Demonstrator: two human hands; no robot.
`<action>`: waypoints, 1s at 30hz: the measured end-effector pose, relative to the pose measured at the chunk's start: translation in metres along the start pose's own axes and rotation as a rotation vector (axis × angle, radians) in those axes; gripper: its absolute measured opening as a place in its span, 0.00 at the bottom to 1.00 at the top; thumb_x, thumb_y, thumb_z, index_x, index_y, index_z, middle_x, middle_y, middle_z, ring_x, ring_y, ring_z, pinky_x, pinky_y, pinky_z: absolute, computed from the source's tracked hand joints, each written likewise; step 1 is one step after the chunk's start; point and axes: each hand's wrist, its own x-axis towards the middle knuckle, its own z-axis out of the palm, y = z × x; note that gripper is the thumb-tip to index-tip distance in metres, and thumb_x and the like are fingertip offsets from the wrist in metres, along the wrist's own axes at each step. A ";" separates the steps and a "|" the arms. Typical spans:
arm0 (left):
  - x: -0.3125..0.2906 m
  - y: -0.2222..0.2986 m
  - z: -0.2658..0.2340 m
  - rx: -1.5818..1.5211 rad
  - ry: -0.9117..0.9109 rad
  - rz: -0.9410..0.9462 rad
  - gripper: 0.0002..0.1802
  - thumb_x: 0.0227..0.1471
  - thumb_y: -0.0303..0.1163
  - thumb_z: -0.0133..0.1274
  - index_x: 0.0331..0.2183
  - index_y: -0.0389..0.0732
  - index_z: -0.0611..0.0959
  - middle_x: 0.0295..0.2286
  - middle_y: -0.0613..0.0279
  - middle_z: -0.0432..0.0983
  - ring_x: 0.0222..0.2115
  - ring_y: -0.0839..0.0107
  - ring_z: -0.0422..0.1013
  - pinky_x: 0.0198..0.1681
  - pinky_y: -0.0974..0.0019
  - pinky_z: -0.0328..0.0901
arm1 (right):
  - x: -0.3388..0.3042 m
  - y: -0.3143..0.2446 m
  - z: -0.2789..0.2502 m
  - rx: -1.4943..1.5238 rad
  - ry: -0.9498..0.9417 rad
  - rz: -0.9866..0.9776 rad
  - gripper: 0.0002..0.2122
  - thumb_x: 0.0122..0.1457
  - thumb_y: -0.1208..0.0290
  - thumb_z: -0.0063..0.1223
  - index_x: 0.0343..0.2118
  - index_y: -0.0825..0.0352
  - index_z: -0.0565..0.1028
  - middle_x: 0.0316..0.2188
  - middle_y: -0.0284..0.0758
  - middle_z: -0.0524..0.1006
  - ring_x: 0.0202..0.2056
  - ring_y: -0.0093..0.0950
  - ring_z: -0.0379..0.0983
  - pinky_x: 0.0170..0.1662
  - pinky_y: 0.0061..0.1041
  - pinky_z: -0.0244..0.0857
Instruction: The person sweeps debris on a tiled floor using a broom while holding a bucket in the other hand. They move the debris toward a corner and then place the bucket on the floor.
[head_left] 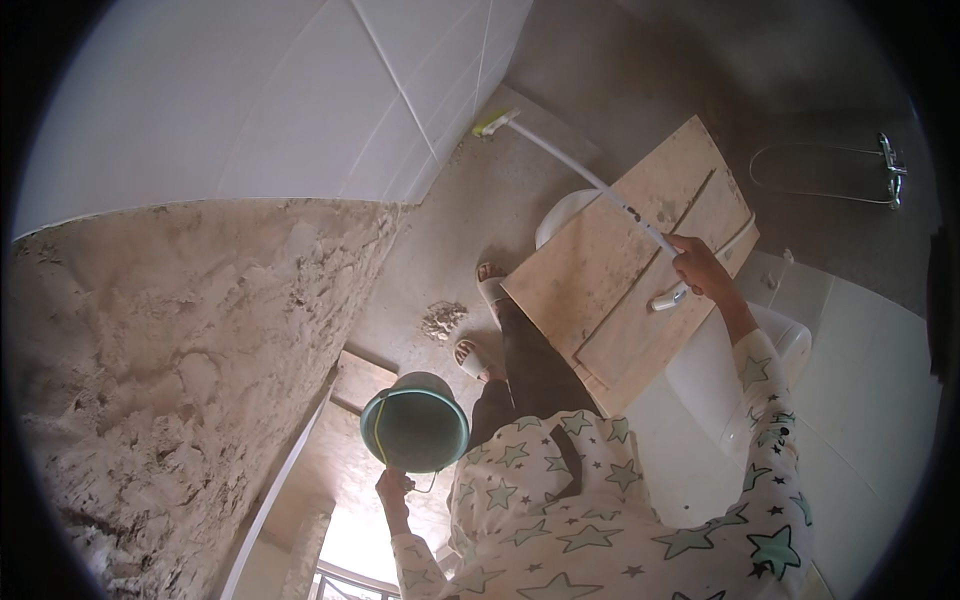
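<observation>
My right hand (699,268) is closed round the white pole of a long-handled broom (570,162). The broom's yellow-green head rests on the floor at the far end, close to the tiled wall. Low on the left, my left hand (393,487) grips a green bucket (415,430) near its rim and wire handle. The bucket is tilted with its mouth toward me, and its inside looks dark. A small heap of pale debris (443,320) lies on the floor (425,260) beside my sandalled feet.
A large wooden board (640,220) lies over white toilet fixtures (735,375) to my right. Rough bare plaster (180,370) covers the lower left wall, under white tiles (250,110). A chrome tap with a hose (890,175) is on the far right wall.
</observation>
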 end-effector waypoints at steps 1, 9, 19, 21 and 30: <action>-0.001 0.003 0.003 0.001 -0.014 0.002 0.18 0.55 0.42 0.52 0.26 0.35 0.78 0.18 0.58 0.71 0.17 0.69 0.68 0.23 0.65 0.67 | 0.001 0.004 -0.002 0.009 0.037 0.015 0.28 0.49 0.81 0.39 0.57 0.61 0.68 0.15 0.33 0.68 0.15 0.23 0.66 0.17 0.27 0.60; -0.016 0.012 0.001 -0.107 0.107 -0.160 0.20 0.56 0.44 0.51 0.26 0.34 0.78 0.18 0.58 0.70 0.18 0.69 0.67 0.23 0.66 0.67 | 0.087 0.058 -0.015 -0.659 0.644 -0.206 0.24 0.55 0.79 0.41 0.56 0.54 0.69 0.32 0.48 0.78 0.35 0.44 0.76 0.39 0.40 0.70; -0.020 0.011 0.008 -0.188 0.113 -0.140 0.21 0.57 0.45 0.50 0.26 0.34 0.77 0.17 0.58 0.70 0.17 0.69 0.68 0.22 0.65 0.66 | 0.087 0.004 -0.054 -0.909 0.493 -0.288 0.23 0.56 0.80 0.40 0.56 0.57 0.69 0.37 0.47 0.77 0.40 0.41 0.76 0.42 0.40 0.69; -0.020 0.021 0.015 -0.183 0.114 -0.152 0.21 0.57 0.44 0.50 0.26 0.33 0.77 0.17 0.58 0.70 0.17 0.69 0.68 0.22 0.65 0.66 | 0.099 -0.006 -0.061 -0.849 0.471 -0.308 0.24 0.55 0.81 0.41 0.57 0.58 0.68 0.37 0.47 0.77 0.41 0.41 0.76 0.42 0.39 0.69; -0.014 0.039 0.002 -0.096 0.110 -0.115 0.21 0.59 0.43 0.47 0.26 0.33 0.77 0.17 0.57 0.71 0.17 0.68 0.68 0.22 0.65 0.66 | 0.138 -0.052 -0.011 0.081 0.151 -0.076 0.26 0.52 0.82 0.39 0.57 0.62 0.68 0.17 0.33 0.69 0.12 0.22 0.62 0.14 0.23 0.55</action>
